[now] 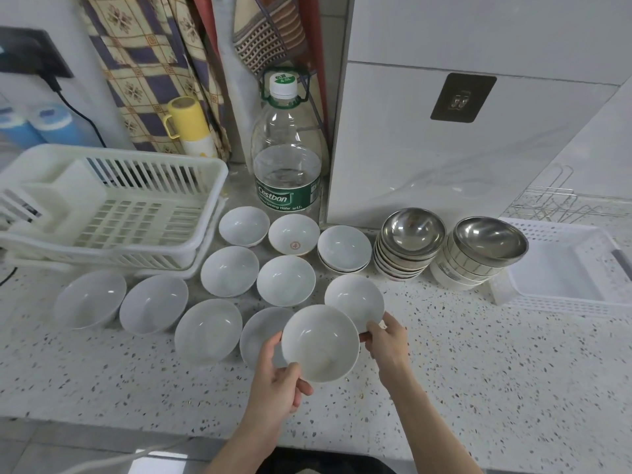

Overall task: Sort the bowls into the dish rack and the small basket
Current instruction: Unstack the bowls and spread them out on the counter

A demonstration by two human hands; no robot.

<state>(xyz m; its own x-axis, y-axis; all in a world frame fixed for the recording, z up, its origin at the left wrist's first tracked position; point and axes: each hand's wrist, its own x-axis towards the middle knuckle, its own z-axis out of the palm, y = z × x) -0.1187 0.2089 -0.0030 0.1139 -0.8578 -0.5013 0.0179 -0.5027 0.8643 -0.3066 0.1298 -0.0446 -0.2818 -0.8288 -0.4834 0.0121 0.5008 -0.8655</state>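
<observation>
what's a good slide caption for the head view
Both hands lift one white bowl from the counter; dish rack empty.

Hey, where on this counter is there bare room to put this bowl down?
Free: the counter right of the right hand, in front of the steel bowls and basket; also the front strip near the left hand. The rack is empty too. Crowded: the white bowls between rack and bottle.

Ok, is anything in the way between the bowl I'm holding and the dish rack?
Nothing blocks a lifted path. Loose white bowls sit on the counter between the held bowl and the dish rack, so carry it above them.
</observation>
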